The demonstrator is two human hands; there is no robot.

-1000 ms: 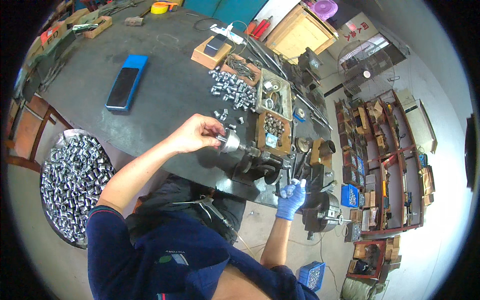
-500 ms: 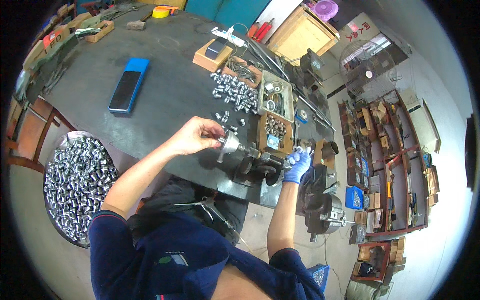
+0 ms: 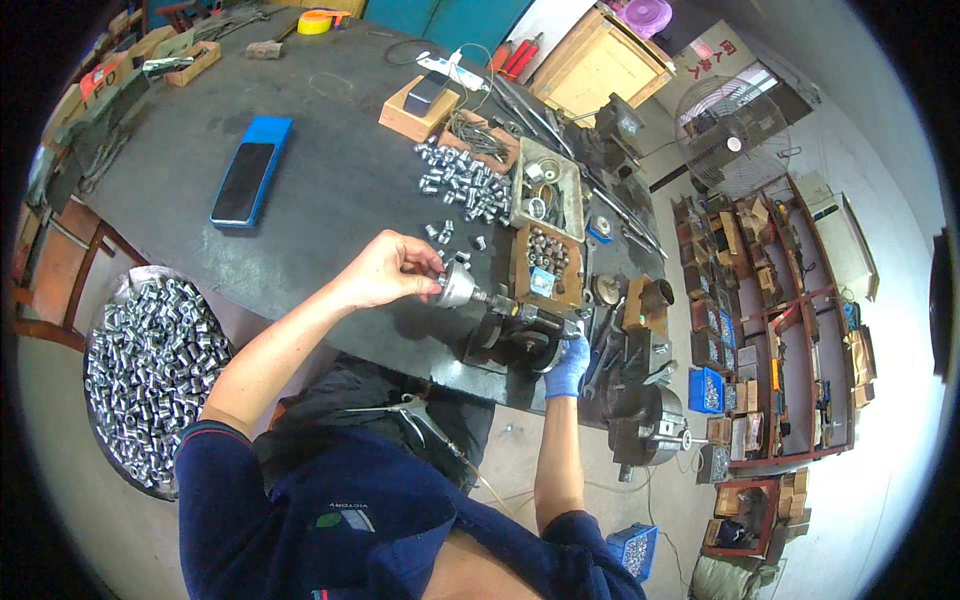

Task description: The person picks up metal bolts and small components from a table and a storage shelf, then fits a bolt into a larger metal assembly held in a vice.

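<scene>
Two hands (image 3: 392,270) (image 3: 568,368), one large fan (image 3: 735,140)

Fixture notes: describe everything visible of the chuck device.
The chuck device looks metal: silvery round chuck at left, narrower shaft, then a dark body. It sits left to right near the bench edge. The left hand is at the chuck, the gloved right hand at the opposite end; exact contact is unclear.

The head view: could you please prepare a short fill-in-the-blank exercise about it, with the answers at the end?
The right hand wears a glove that is ____.
The bare hand at the round metal piece is the person's ____ one.
The roll near the bench's far edge is ____.
Missing words: blue; left; yellow.
</scene>
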